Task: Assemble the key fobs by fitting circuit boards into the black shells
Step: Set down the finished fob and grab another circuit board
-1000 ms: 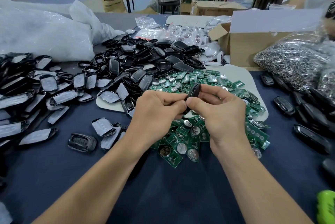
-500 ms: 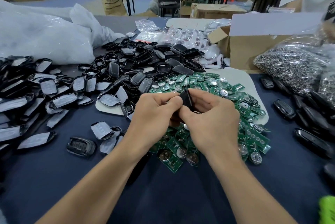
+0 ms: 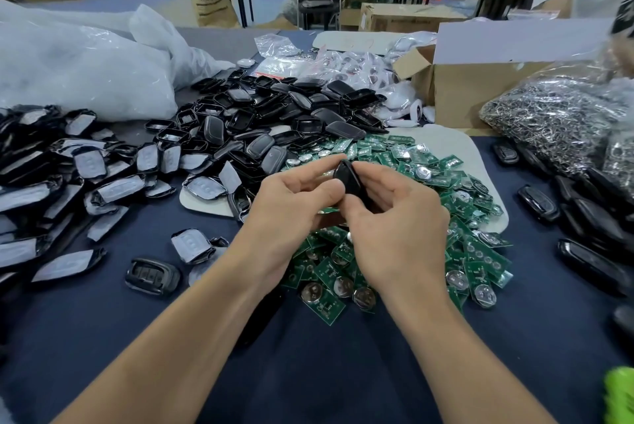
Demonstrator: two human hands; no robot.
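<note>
Pinching one black shell (image 3: pixel 346 180) together, the left hand (image 3: pixel 295 207) and right hand (image 3: pixel 398 224) are holding it above the pile of green circuit boards (image 3: pixel 398 157).

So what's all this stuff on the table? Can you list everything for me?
held shell: one, black, between both hands, above the boards
circuit boards: a heap, green with silver discs, centre
white mat: one, pale, under the boards
empty shells: a heap, black, behind the boards
film-covered shells: many, black with grey film, left
button piece: one, black, alone by the left forearm
closed fobs: several, black, right
metal parts bag: one, silver, far right
cardboard box: one, brown, back right
plastic sacks: a few, white, back left
table: one, dark blue cover
left hand: pinches the held shell
right hand: pinches the held shell
</note>
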